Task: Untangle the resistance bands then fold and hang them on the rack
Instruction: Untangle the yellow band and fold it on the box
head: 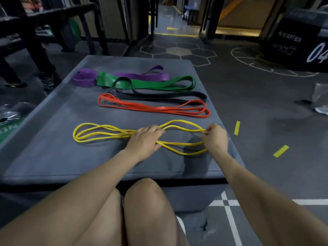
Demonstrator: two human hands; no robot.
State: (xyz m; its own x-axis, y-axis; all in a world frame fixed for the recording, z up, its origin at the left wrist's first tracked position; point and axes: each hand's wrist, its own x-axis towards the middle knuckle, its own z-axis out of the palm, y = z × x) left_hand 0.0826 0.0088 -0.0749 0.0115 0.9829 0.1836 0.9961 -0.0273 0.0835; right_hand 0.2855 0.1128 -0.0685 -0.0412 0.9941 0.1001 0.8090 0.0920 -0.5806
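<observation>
Bare knees (142, 201) nearest. Yellow band (99, 134) folded on grey tabletop (44, 157); left hand (144, 139) pressing middle flat, fingers relaxed; right hand (215, 137) pinching end loops. Risk: strands springing apart on release, retangling, sliding off right edge. Red band (154, 108) well apart.

Your left hand (144, 138) covers the yellow band's (99, 133) middle crossing; black box (300, 38) lettering blurs unreadably.

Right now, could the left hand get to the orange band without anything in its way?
Probably yes. The left hand presses on the yellow band, and only bare mat lies between it and the orange band; it would have to let go first.
</observation>
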